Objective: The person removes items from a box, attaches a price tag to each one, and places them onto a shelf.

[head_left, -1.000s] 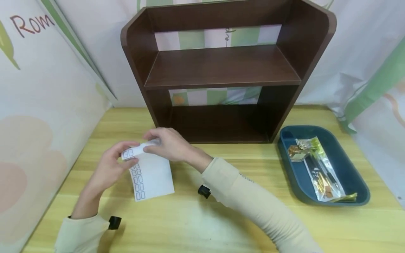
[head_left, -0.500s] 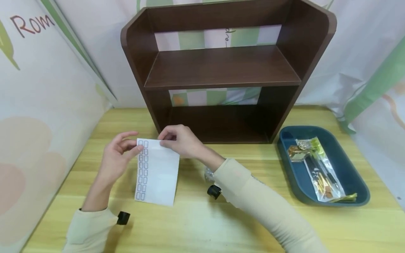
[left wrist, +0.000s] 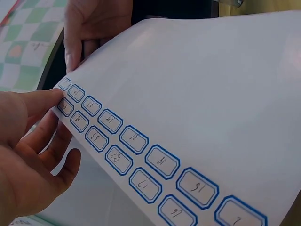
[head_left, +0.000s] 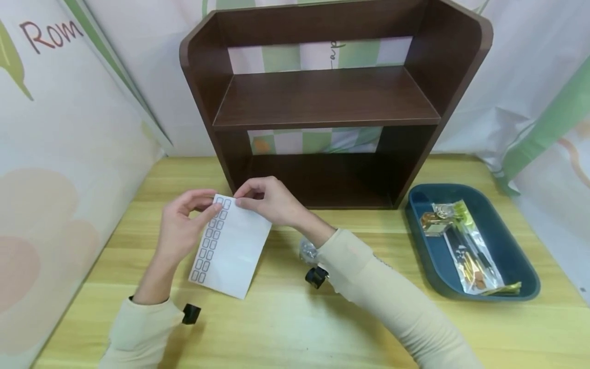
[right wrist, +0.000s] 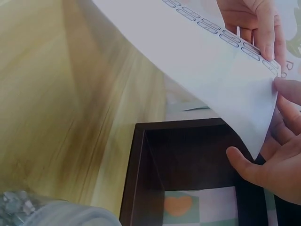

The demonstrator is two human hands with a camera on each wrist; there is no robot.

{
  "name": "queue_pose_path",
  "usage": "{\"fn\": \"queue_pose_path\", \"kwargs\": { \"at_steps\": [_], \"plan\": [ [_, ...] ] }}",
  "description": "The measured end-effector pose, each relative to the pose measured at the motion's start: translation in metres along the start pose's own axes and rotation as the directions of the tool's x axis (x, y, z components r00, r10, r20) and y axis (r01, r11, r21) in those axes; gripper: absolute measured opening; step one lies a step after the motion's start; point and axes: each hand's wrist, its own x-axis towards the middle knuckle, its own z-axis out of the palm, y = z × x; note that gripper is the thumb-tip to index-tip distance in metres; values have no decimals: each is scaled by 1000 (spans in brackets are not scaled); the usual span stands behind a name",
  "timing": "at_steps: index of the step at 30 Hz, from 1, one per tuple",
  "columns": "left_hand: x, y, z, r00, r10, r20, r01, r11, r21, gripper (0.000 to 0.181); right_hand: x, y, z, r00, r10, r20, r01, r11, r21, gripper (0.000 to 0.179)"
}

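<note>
Head view: the sheet of labels (head_left: 241, 248) is held at a tilt above the tabletop (head_left: 276, 333), on the near side of the lower left corner of the brown shelf unit (head_left: 322, 97). The left hand (head_left: 182, 225) pinches the sheet's left edge near its top between thumb and index finger; the right hand (head_left: 274, 200) pinches the top edge just beside it. A clear container (head_left: 308, 251) stands partly hidden by the right forearm. The blue tray (head_left: 500, 220), well apart at right, holds a clear packet (head_left: 472, 256) and a gold-coloured item (head_left: 434, 224). Left wrist view: two rows of blue-bordered labels (left wrist: 161, 161) carry dark markings; the left thumb bears on the sheet's corner, with the other fingers behind and loosely bent. Right wrist view: the right thumb and index finger grip the edge, the little finger is extended, and the container, with silvery contents, occupies the lower left corner.
</note>
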Motion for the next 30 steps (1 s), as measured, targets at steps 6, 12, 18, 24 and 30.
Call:
{"fn": "queue_pose_path", "kwargs": {
  "at_steps": [6,12,18,24,30],
  "plan": [
    [0,3,5,1000,-13,-15,12,999,-43,29,0,5,-1,1000,17,12,-17,998,65,7],
    [-2,5,9,999,-41,-36,42,999,11,18,-2,6,-1,998,33,50,-39,992,124,8],
    [-3,4,9,997,-62,-36,62,998,-4,20,-1,9,1,999,23,38,-28,992,126,8],
    [-3,2,6,998,-59,-26,57,996,-61,21,0,10,4,1000,-8,-25,10,995,102,9],
    [-2,2,4,999,-36,14,37,993,-114,26,1,7,7,998,-20,-63,23,998,54,11]
  ]
}}
